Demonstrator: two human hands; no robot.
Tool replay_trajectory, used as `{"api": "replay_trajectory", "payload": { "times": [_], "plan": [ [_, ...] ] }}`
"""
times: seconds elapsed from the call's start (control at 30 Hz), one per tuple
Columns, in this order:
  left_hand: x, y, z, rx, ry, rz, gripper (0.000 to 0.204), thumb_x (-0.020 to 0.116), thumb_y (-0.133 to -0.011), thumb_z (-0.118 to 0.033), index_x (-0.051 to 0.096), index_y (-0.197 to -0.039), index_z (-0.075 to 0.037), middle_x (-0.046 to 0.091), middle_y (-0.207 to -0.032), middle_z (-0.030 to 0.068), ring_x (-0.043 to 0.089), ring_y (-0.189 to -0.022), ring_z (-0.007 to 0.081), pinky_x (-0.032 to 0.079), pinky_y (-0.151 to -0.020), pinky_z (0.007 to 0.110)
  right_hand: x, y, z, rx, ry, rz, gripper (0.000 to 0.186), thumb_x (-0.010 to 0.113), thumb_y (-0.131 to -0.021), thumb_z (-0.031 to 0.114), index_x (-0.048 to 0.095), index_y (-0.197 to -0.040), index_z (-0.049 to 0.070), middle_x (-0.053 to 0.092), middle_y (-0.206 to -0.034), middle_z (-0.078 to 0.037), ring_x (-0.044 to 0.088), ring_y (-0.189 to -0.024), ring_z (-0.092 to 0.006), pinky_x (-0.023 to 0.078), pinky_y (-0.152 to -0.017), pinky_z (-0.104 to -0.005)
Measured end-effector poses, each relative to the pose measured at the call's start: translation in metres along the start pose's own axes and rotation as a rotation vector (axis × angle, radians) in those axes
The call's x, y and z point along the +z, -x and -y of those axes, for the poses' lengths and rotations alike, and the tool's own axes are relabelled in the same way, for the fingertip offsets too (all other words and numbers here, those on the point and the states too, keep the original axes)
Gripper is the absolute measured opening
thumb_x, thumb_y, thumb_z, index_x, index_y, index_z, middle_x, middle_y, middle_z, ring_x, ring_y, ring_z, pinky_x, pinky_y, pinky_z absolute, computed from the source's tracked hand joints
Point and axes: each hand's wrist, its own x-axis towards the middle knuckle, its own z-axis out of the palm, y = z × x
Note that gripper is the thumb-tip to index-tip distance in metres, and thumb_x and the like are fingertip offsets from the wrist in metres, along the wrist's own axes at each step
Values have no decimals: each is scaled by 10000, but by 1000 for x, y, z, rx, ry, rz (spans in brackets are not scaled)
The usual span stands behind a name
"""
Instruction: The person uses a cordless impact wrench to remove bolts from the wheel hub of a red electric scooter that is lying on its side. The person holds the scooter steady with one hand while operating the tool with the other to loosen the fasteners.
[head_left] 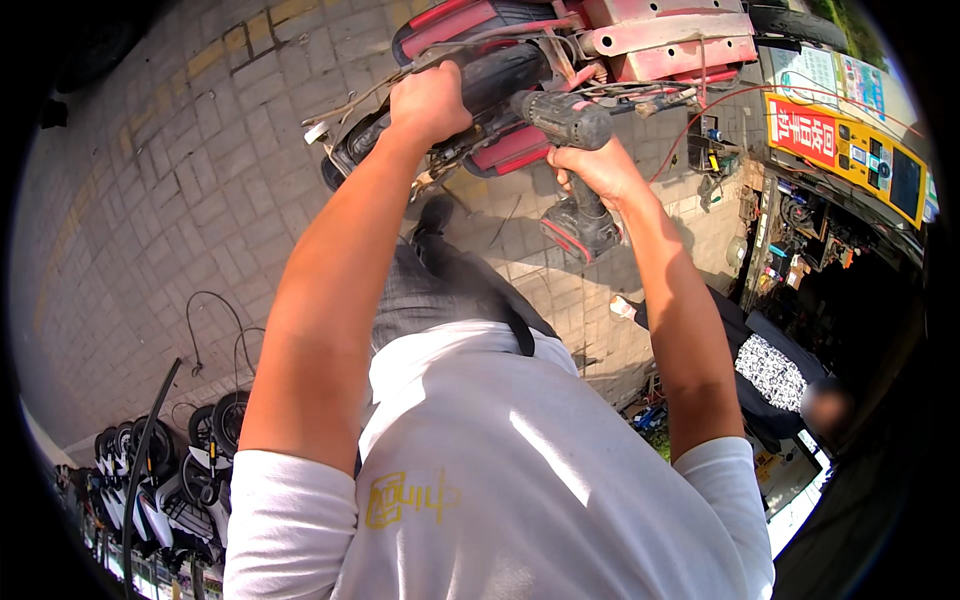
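Drill [570, 160] – matt black plastic (red trim); scooter [650, 35] – dusty red metal; rough brick paving [170, 180].

Right hand [598, 168] grips a cordless drill [572, 160]; left hand [430, 100] braces the red scooter [520, 150].

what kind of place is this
Most likely the paved pavement outside a scooter or electric-bike repair shop. The right hand holds a cordless drill against a red scooter with loose wires, the left hand steadies it, parked scooters stand in a row, and a cluttered shopfront opens nearby.
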Motion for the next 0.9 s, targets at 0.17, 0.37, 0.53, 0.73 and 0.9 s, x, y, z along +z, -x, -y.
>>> {"api": "replay_trajectory", "payload": {
  "times": [0.17, 0.37, 0.53, 0.73, 0.9],
  "plan": [
    [1, -8, -6, -1, -4, 1, 485, 734, -695, -237, 615, -1109, -15, 720, -1035, 200, 693, -982, 371, 546, -867, 455, 10, 6, 5, -36, 42, -32, 325, 671, -745, -18, 600, -1062, -25, 623, -810, -51, 576, -555, -124, 467, -495, -291],
    [-1, -15, -18, -8, -15, 24, 488, 736, -699, -234, 627, -1124, -18, 720, -1057, 190, 694, -998, 362, 551, -876, 444, 14, 6, 0, -63, 112, -40, 272, 696, -761, 18, 617, -1021, 4, 630, -806, -42, 594, -588, -128, 494, -526, -301],
    [-3, -17, -23, -21, -18, 36, 480, 740, -705, -239, 634, -1118, -21, 720, -1074, 184, 695, -1011, 352, 554, -875, 434, 17, 7, -3, -72, 117, -39, 271, 696, -759, 25, 619, -1018, 4, 628, -807, -42, 592, -588, -130, 494, -526, -300],
    [-2, -14, -20, -14, -14, 24, 483, 743, -706, -247, 638, -1123, -27, 721, -1068, 184, 693, -1012, 355, 552, -881, 442, 8, -5, -7, -55, 77, -106, 274, 674, -749, 12, 608, -1013, -21, 631, -791, -51, 574, -547, -131, 468, -496, -309],
    [-5, -12, -23, -18, -25, 31, 461, 743, -728, -234, 639, -1128, -28, 722, -1083, 174, 695, -1029, 336, 547, -889, 426, -1, -23, -15, -18, 43, -119, 303, 667, -741, 2, 609, -1038, -19, 630, -795, -53, 571, -547, -133, 467, -493, -306]
  ]
}}
